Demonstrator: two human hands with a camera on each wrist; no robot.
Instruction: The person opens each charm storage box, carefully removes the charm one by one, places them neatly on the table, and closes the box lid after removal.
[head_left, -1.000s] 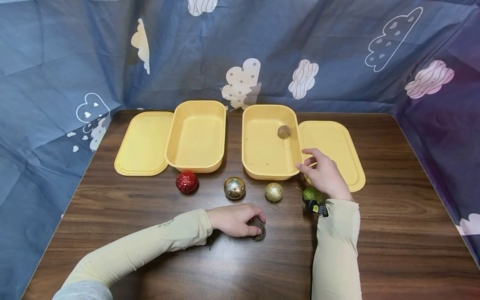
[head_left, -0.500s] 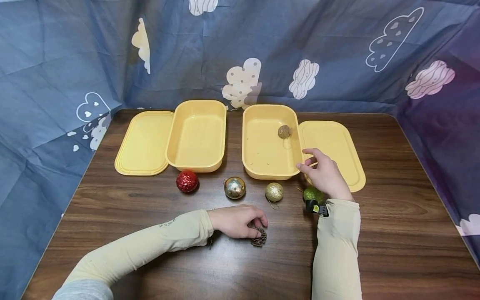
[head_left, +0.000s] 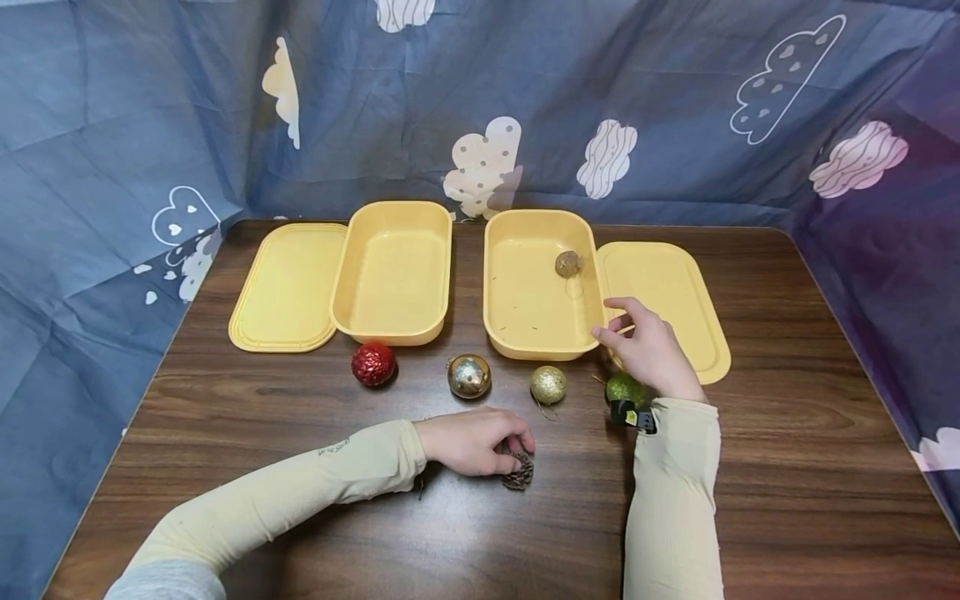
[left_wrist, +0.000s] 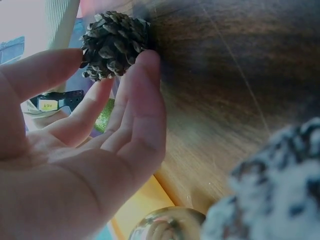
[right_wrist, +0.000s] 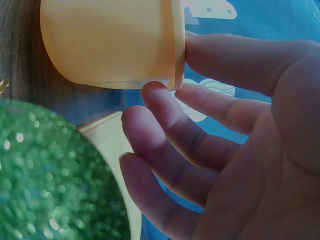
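Observation:
My left hand point(head_left: 474, 442) pinches a brown pine cone point(head_left: 517, 473) low over the table. In the left wrist view the thumb meets one side of the cone point(left_wrist: 112, 45) and the fingertips meet its underside. At the right yellow box point(head_left: 543, 342), my right hand point(head_left: 651, 346) rests its thumb and forefinger on the near right rim. Its other fingers hang loosely bent outside the box, as the right wrist view shows. Inside that box lies a small round brown thing point(head_left: 567, 264). A green glitter ball point(head_left: 624, 387) sits partly hidden under the right wrist.
Another yellow box point(head_left: 397, 283) stands to the left. Yellow lids point(head_left: 288, 287) lie outside both boxes. In front are a red ball point(head_left: 372, 364), a shiny gold bauble point(head_left: 468, 376) and a gold glitter ball point(head_left: 548, 384). A blurred white-and-brown lumpy thing point(left_wrist: 280, 185) is near the left wrist.
The pine cone has turned under my left fingers, and more of its scales show. The left hand has shifted slightly right. My right hand has stayed at the box rim.

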